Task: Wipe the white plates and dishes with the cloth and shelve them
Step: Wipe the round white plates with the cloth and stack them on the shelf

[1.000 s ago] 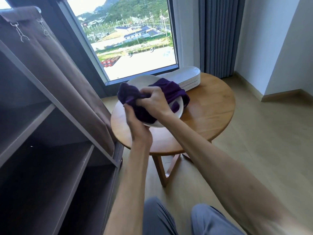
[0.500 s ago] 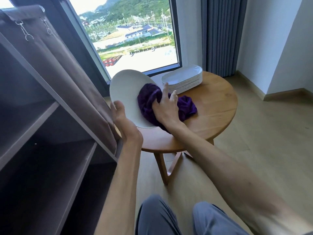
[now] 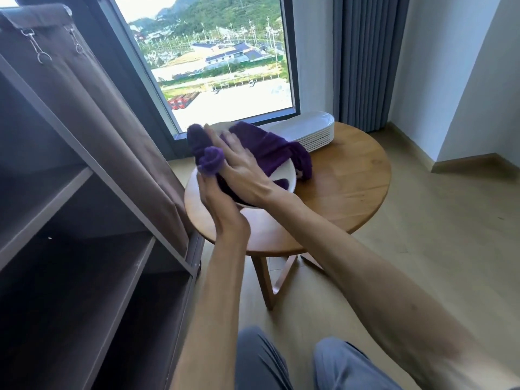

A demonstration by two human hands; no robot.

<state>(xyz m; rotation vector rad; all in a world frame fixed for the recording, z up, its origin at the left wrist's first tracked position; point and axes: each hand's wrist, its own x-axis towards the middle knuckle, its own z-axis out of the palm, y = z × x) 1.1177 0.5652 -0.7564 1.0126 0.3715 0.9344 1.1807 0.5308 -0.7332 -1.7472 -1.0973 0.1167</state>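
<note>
My left hand (image 3: 218,205) grips the near rim of a white oval plate (image 3: 284,175), holding it above the left part of the round wooden table (image 3: 351,192). A purple cloth (image 3: 267,147) is spread over most of the plate and bunches at its left end. My right hand (image 3: 242,170) lies flat on the cloth with straight fingers, pressing it against the plate; the fingertips are blurred. Behind the plate, a stack of white oblong dishes (image 3: 309,133) stands at the table's far edge by the window.
A brown shelf unit (image 3: 84,249) with bare shelves stands at the left, its fabric cover (image 3: 92,114) pulled back beside the table. Grey curtains (image 3: 363,60) hang behind the table. Wooden floor lies to the right. My knees (image 3: 309,364) show at the bottom.
The plate was tilted up facing me half a second ago and now lies flatter and lower. My right hand has swept the cloth leftward across the plate, covering most of it.
</note>
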